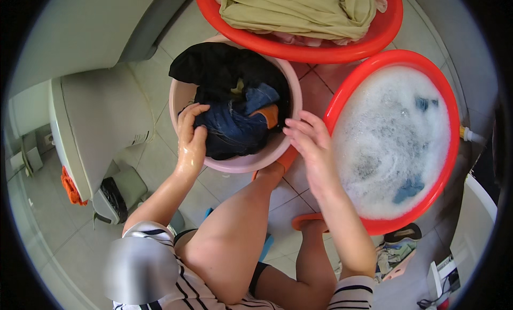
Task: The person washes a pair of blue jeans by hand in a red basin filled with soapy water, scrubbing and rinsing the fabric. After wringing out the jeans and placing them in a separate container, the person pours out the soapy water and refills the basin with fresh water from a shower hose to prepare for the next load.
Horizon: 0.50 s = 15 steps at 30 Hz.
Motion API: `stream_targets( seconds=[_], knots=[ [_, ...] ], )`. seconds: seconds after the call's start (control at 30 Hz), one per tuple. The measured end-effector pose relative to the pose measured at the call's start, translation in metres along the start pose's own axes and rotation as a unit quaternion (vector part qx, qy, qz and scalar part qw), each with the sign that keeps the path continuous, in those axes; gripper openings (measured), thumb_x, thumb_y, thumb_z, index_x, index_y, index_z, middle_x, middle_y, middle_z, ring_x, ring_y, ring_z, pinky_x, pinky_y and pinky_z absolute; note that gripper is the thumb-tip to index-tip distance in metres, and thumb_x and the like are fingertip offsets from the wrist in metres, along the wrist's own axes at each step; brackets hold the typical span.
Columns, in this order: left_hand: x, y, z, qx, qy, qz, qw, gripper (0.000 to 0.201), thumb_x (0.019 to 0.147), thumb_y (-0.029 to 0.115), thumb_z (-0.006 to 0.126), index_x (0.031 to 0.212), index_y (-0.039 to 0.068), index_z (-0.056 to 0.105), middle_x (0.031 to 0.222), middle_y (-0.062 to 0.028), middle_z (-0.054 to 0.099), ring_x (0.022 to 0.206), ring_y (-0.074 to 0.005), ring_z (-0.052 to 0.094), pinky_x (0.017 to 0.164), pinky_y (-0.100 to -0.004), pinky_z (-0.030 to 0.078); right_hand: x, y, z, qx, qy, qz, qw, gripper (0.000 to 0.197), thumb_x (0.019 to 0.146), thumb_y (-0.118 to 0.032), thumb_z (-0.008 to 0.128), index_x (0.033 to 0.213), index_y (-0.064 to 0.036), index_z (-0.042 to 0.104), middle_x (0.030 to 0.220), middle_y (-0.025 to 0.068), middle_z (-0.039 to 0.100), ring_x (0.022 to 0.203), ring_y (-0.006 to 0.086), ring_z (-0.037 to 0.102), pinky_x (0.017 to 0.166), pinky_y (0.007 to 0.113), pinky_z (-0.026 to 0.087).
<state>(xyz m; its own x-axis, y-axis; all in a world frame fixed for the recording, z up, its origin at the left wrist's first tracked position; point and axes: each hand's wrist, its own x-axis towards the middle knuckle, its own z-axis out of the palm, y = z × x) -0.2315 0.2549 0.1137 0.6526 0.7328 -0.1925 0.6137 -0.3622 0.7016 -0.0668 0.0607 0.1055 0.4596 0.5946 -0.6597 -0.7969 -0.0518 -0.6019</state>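
Note:
Dark blue denim clothing (227,123) with an orange-brown patch (270,116) lies bunched in a pale pink basin (295,88), together with a black garment (214,67). My left hand (191,129), wet with some suds, is at the basin's left side. Its fingertips reach the edge of the denim, with the thumb apart from the fingers and no cloth visibly gripped. Over the basin's right rim, my right hand (311,141) is raised with loosely bent, spread fingers and holds nothing. To its right stands a red tub (342,96) of foamy water, where bits of blue cloth (409,189) poke through.
Beyond the pink basin, another red tub (299,54) holds a yellow-green cloth (299,13) and other laundry. A small grey bin (128,190) with a black liner is on the left, below a white appliance. Shoes (403,233) and cloths lie at lower right. Orange slippers are on my feet.

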Motion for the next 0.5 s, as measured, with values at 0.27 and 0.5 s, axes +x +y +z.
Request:
stream_targets(
  seconds=[0.27,0.5],
  knots=[
    [-0.007,0.067,0.048,0.137,-0.017,0.229,0.964,0.032,0.072,0.0,0.054,0.101,0.011,0.06,0.124,-0.0083,0.048,0.124,-0.0309,0.037,0.105,-0.0483,0.017,-0.022,-0.011,-0.175,-0.574,0.25,-0.264,0.734,0.046,0.078,-0.007,0.062,0.123,-0.0066,0.049,0.12,0.0197,0.052,0.111,0.03,0.05,0.091,0.041,0.042],
    [0.025,0.048,0.086,0.295,-0.032,0.36,0.884,0.016,0.074,0.008,0.056,0.089,0.012,0.059,0.105,-0.0041,0.059,0.108,-0.0263,0.053,0.105,-0.0538,0.019,0.0,-0.007,-0.236,-0.553,0.365,0.055,0.747,0.059,0.075,-0.008,0.058,0.131,-0.0024,0.04,0.121,0.0273,0.05,0.115,0.037,0.048,0.093,0.04,0.042]
  ],
)
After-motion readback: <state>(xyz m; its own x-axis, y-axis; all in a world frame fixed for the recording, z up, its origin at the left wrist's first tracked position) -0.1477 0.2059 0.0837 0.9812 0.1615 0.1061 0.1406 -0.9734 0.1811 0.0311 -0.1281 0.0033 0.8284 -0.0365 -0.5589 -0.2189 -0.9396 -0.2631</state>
